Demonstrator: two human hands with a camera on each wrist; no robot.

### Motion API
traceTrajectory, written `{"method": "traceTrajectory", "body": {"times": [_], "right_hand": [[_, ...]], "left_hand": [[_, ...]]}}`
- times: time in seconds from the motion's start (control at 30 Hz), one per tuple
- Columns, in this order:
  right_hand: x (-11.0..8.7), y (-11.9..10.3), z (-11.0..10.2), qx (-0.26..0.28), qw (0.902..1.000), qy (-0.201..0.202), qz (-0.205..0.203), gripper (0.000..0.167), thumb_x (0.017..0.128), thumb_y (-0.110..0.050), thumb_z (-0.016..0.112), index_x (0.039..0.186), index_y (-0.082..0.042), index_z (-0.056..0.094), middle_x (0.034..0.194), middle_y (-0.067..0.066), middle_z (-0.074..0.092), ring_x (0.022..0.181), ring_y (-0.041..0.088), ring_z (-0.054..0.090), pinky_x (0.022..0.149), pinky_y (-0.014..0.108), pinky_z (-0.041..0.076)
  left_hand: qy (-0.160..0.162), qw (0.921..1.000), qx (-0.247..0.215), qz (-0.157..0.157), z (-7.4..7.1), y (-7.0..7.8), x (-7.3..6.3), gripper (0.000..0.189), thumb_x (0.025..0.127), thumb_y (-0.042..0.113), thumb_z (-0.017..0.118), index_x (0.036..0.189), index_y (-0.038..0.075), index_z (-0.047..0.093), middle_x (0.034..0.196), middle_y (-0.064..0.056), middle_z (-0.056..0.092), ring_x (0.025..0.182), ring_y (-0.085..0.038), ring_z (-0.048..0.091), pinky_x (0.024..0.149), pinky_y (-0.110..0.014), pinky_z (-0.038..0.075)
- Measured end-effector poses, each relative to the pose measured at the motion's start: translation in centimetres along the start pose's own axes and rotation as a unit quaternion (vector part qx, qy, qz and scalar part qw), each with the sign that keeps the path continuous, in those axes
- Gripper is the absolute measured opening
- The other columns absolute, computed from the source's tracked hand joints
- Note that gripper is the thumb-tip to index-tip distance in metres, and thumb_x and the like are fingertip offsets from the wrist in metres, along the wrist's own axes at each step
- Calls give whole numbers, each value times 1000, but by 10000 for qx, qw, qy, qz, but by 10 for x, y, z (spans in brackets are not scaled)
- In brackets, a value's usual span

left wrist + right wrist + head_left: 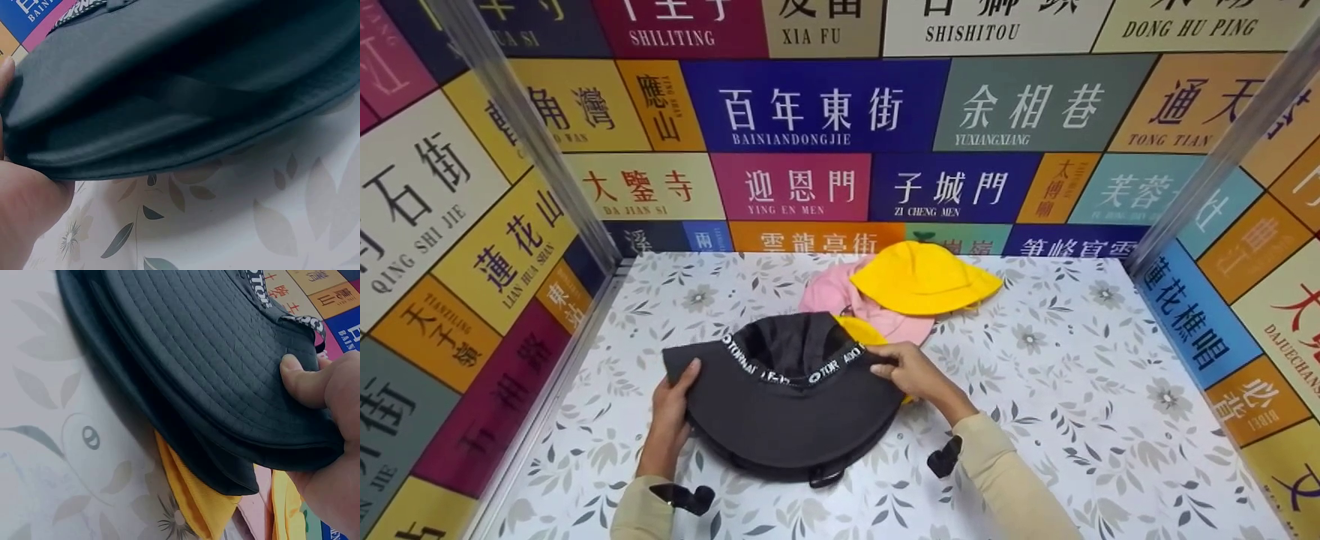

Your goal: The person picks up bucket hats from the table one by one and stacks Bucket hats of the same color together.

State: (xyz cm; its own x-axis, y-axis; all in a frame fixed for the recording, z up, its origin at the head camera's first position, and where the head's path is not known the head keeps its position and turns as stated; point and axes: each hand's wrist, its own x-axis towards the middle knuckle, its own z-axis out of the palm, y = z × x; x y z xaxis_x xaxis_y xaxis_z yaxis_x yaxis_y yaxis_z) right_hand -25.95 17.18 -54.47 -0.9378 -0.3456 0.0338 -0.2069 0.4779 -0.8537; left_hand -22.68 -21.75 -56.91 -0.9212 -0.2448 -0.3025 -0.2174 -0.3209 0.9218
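Note:
A black bucket hat [795, 420] with a quilted brim [197, 365] is held up over the table, its inside turned toward the head camera. White lettering runs along its inner band [780, 379]. My left hand [669, 409] grips the brim at the left end, thumb on the upper face. At the right end my right hand [919, 375] pinches the brim, thumb [301, 379] on the quilted side. In the left wrist view the folded underside [185, 112] fills much of the picture. Behind the hat, a yellow piece of fabric [197, 495] shows, partly hidden.
A yellow bucket hat [922, 281] lies on top of a pink hat [829, 289] at the back of the table. The tabletop [1072, 360] has a leaf-patterned cover. Sign-printed panels [817, 105] wall in the back and both sides.

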Motion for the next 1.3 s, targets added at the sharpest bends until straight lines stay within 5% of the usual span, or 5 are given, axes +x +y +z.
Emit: {"method": "traceTrajectory", "body": {"times": [0.3,0.57,0.83,1.07,1.3], "right_hand": [[0,4,6,85,9978,546,368,30,88,-9,75,118,-4,74,118,14,73,115,29,66,107,47,48],[-1,10,9,67,9938,744,828,31,86,-14,79,115,-7,75,117,11,72,114,28,63,109,47,46],[-2,8,10,-383,9881,351,1449,51,83,-25,83,127,-6,67,129,15,65,115,30,59,109,48,45],[-4,11,14,-1286,9828,387,1271,55,79,-31,85,125,-7,68,121,15,66,108,31,60,102,49,48],[-5,15,19,-1167,9831,632,1259,51,77,-26,88,119,-2,70,109,16,64,100,31,62,98,48,49]], "left_hand": [[91,9986,517,-14,1,-1,1,67,99,37,62,155,9,36,156,-15,41,95,11,59,89,-9,47],[190,9963,797,276,2,-3,0,67,99,37,63,153,7,38,155,-19,43,97,9,57,88,-8,47],[225,9958,822,323,1,-6,1,66,99,37,62,153,7,39,153,-20,44,95,9,58,86,-9,48],[390,9942,897,453,1,-10,1,62,99,34,62,151,8,43,146,-15,51,92,8,59,84,-10,48],[394,9920,1074,530,4,-9,1,63,98,37,62,150,8,44,149,-18,50,94,8,57,85,-9,47]]}}
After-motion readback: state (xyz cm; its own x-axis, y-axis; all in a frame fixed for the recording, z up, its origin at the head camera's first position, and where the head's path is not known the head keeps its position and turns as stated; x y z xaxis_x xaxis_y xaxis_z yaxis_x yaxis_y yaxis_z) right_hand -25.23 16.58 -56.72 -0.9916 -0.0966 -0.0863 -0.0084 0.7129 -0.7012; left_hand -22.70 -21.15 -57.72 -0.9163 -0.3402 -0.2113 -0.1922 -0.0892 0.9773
